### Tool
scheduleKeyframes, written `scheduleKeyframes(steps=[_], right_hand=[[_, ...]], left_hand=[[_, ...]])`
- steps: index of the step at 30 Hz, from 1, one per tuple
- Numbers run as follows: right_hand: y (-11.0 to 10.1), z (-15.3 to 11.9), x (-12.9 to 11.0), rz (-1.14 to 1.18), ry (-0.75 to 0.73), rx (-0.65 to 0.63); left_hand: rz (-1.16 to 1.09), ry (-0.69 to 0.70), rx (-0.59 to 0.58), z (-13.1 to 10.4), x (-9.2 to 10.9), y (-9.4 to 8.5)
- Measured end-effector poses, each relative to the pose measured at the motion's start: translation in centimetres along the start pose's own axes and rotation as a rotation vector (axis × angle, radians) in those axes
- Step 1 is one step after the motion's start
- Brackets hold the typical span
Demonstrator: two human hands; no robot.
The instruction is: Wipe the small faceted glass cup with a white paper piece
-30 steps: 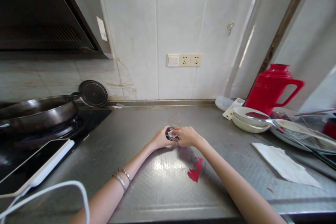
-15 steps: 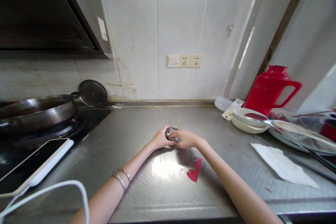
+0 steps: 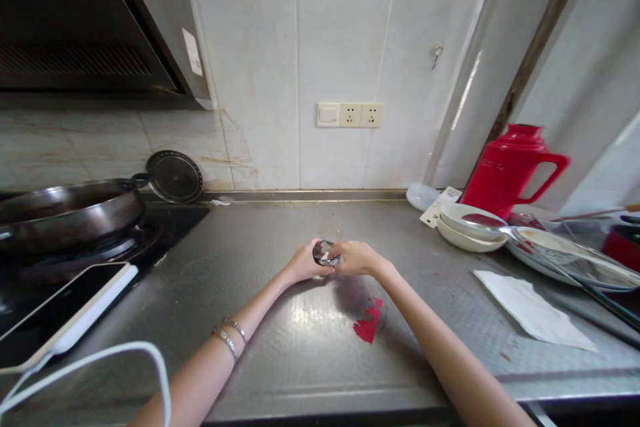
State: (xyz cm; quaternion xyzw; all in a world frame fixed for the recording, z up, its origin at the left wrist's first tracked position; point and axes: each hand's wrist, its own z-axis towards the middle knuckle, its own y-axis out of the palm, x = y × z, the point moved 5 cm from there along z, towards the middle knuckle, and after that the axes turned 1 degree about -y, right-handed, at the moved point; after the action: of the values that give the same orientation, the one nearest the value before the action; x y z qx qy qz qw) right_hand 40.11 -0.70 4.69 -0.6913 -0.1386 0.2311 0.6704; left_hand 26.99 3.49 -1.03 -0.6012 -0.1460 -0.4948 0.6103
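Observation:
Over the middle of the steel counter, my left hand (image 3: 305, 263) is wrapped round the left side of a small round thing (image 3: 323, 253) with a dark rim and a shiny, patchy surface. Its exact kind I cannot make out. From the right, my right hand (image 3: 356, 259) has its fingers closed on the near right side of the same thing, hiding part of it. Below the hands lies a torn piece of red paper or film (image 3: 368, 324) with a ragged edge, flat on the counter and touched by neither hand.
To the left are a pan (image 3: 75, 213) on the stove and a phone (image 3: 65, 313) with a white cable (image 3: 125, 348). To the right stand a red thermos jug (image 3: 505, 170), stacked bowls (image 3: 473, 233) and plates with utensils. A white napkin (image 3: 533, 310) lies nearer.
Both hands stay on the small round thing. My right fingers have shifted slightly across it, and the view has moved a little.

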Motion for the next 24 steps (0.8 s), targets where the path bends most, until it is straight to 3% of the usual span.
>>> scheduleKeyframes(steps=[7, 14, 19, 24], right_hand=[[0.7, 0.1, -0.9, 0.196, -0.245, -0.011], [1.1, 0.2, -1.2, -0.028, -0.06, 0.064], [0.5, 0.2, -1.2, -0.114, 0.045, 0.039], [0.5, 0.3, -0.8, -0.054, 0.028, 0.01]], left_hand=[[0.035, -0.024, 0.015, -0.2, 0.8, -0.3], [0.011, -0.014, 0.007, -0.3, 0.9, -0.3], [0.035, -0.015, 0.027, -0.2, 0.5, -0.1], [0.041, -0.003, 0.016, -0.1, 0.4, -0.1]])
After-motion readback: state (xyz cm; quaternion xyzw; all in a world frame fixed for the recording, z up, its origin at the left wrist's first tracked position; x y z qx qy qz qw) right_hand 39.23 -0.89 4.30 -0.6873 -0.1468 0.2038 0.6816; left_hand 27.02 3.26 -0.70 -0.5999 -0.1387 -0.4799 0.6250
